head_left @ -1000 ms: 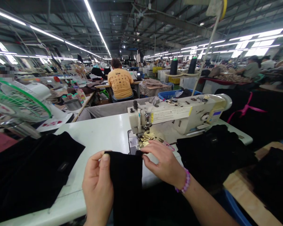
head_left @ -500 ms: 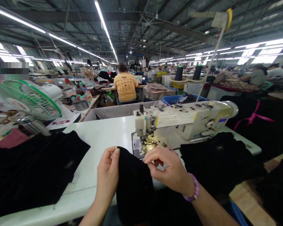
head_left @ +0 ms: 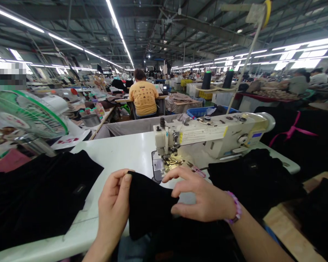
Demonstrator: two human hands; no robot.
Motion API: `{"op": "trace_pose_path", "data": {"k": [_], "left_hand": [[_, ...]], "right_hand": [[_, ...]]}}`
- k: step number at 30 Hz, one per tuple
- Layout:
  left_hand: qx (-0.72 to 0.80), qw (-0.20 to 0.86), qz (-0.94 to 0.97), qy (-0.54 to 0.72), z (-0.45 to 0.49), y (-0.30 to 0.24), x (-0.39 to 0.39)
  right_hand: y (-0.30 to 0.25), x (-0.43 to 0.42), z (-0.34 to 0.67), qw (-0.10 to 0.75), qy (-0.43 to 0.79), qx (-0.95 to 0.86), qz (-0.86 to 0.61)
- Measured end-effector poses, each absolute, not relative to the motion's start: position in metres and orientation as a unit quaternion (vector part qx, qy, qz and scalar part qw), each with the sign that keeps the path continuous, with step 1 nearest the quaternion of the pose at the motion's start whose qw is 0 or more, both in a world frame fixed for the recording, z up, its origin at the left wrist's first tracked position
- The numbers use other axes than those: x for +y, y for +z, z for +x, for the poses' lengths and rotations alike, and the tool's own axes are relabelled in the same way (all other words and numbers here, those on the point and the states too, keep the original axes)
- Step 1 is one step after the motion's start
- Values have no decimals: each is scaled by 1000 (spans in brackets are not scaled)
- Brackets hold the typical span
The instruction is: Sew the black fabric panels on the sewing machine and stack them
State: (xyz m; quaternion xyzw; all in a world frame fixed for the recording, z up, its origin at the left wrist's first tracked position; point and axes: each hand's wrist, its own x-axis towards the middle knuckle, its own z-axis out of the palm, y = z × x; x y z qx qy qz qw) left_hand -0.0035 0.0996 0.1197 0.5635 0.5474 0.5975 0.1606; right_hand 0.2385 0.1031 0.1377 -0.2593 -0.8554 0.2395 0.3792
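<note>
My left hand [head_left: 115, 198] pinches the top corner of a black cloth piece [head_left: 150, 203] between thumb and fingers. The cloth hangs down towards my lap, where it merges with more black fabric. My right hand [head_left: 198, 194], with a purple bead bracelet at the wrist, has its thumb and forefinger spread apart. Its fingers meet the cloth's right edge, without a visible pinch. Just beyond the hands stands a white sewing machine [head_left: 196, 136]. A pair of thread snips [head_left: 196, 169] lies by its needle plate.
Black garments [head_left: 41, 193] cover the table's left side, and another black pile [head_left: 251, 178] lies to the right. A green fan [head_left: 30, 112] stands at left. Behind the machine are a blue basket [head_left: 199, 111] and a seated person [head_left: 143, 94] in yellow.
My right hand has opened from a pinch, its thumb and forefinger now spread. My left hand has moved slightly left with the cloth, whose upper edge now stretches out towards the right hand.
</note>
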Motion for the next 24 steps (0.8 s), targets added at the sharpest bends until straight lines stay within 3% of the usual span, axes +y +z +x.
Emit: {"op": "trace_pose_path", "data": {"k": [4,9,14,19,24], "left_hand": [[540,107,578,603,-5,114,97],[504,12,635,585,-2,111,94],[459,-16,694,554,2,119,96],[420,-32,757,499,4,126,99],[441,-26,744,501,0,125,102]], "right_hand": [[138,105,240,387,254,-829,-314],[136,104,239,389,467,-729,-314],[133,103,234,299,655,-614,-323],[132,104,231,215,738,-578,-274],[121,108,228,211,760,-537,-299]]}}
